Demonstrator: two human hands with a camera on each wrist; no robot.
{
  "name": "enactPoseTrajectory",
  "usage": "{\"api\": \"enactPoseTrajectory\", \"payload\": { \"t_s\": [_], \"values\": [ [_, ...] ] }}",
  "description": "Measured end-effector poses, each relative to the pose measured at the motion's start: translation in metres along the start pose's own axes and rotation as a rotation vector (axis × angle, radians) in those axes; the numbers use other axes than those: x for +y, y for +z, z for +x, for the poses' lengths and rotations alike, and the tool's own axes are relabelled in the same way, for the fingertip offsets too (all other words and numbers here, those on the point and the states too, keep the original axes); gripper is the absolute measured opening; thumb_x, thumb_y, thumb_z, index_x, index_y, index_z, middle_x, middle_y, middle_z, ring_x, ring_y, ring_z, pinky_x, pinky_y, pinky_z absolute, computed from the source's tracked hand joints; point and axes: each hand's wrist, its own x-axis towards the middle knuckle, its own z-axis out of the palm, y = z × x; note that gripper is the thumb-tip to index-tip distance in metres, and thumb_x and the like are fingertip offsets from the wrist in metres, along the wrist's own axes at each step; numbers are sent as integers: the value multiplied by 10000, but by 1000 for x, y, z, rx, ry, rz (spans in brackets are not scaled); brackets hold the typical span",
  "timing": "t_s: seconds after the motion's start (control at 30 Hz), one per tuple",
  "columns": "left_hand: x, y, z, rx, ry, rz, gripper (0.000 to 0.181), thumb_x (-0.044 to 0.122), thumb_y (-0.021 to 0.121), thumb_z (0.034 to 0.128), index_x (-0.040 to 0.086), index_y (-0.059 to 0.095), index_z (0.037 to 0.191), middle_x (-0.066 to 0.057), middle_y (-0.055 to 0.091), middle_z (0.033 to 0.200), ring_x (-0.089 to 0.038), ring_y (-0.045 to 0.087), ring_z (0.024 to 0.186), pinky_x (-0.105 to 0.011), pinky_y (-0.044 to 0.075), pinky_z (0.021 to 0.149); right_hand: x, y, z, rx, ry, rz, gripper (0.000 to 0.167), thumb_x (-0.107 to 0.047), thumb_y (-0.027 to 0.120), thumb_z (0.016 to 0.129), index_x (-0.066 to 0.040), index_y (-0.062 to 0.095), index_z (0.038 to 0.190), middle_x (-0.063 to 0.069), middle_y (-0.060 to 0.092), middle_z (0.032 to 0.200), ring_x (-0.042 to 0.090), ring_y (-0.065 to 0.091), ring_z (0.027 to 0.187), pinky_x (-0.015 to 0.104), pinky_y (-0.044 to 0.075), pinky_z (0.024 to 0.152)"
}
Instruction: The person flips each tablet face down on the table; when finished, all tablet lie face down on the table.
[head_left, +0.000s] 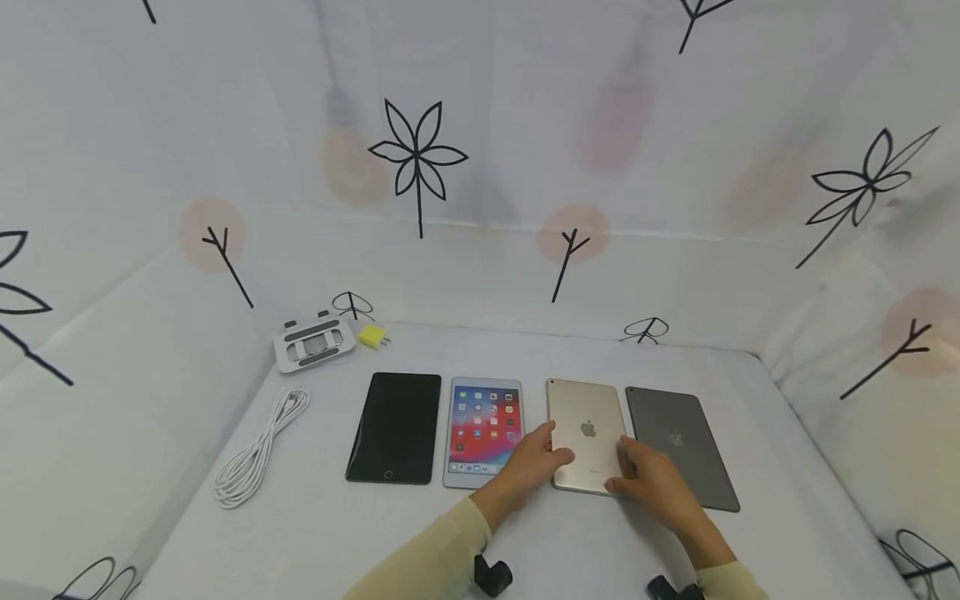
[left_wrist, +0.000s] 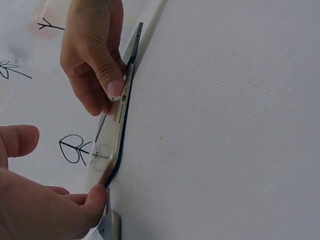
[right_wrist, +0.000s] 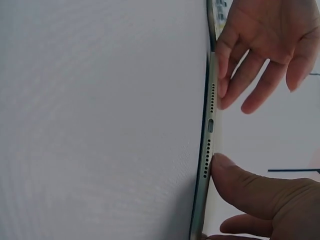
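A gold tablet [head_left: 588,450] lies with its back and apple logo up, between my two hands. My left hand [head_left: 525,467] touches its left edge with the fingertips; in the left wrist view that hand's thumb stands off the tablet. My right hand [head_left: 660,487] holds the lower right part, thumb on the back near the port edge and fingers at the right side. Some shadow shows under that side in the right wrist view. Left of the gold tablet is a white tablet [head_left: 480,425] with its screen lit, partly covered by my left hand. To the right lies a dark grey tablet [head_left: 686,450], back up.
A black tablet [head_left: 397,425], screen dark, lies left of the white one. Farther left is a coiled white cable [head_left: 255,458]. At the back left are a grey-white stand [head_left: 315,354] and a yellow plug adapter [head_left: 371,337]. Patterned white cloth [head_left: 480,275] hangs around the table.
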Motion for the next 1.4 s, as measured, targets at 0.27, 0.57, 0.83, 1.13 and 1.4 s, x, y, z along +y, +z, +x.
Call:
{"api": "enactPoseTrajectory", "payload": {
  "t_s": [0.27,0.57,0.83,1.13,1.4],
  "values": [
    [1,-1,-1,-12,-9,58,695,263,668,945,18,404,1539,-187,527,1491,-368,497,1380,-550,390,1143,-3,4,-1,17,41,-38,790,-205,872,778,146,505,1384,365,554,1358,547,526,1262,639,450,1024],
    [1,-2,-2,-29,-14,46,715,265,661,954,7,369,1553,-187,491,1526,-389,462,1408,-563,371,1152,-5,8,-2,22,48,-61,682,-216,854,793,120,588,1324,387,476,1424,625,468,1262,706,394,1030],
    [11,-18,-2,-3,-78,-69,705,292,663,960,43,377,1554,-222,453,1537,-370,613,1208,-532,476,1062,-3,-4,-2,73,155,192,687,-223,734,938,48,428,1490,308,601,1262,415,621,1086,441,571,798],
    [24,-97,-7,194,-53,-81,698,299,617,983,119,326,1592,-182,386,1593,-395,581,1263,-566,425,1109,-31,-4,14,32,136,625,668,-207,684,982,-20,370,1542,228,548,1436,254,600,1175,213,510,892],
    [5,-134,-11,298,-81,-27,693,276,601,999,104,300,1599,-186,334,1623,-401,391,1447,-584,364,1153,-67,17,30,-72,125,754,667,-164,648,990,-31,330,1561,241,480,1493,332,555,1250,434,517,1020]
  ]
}}
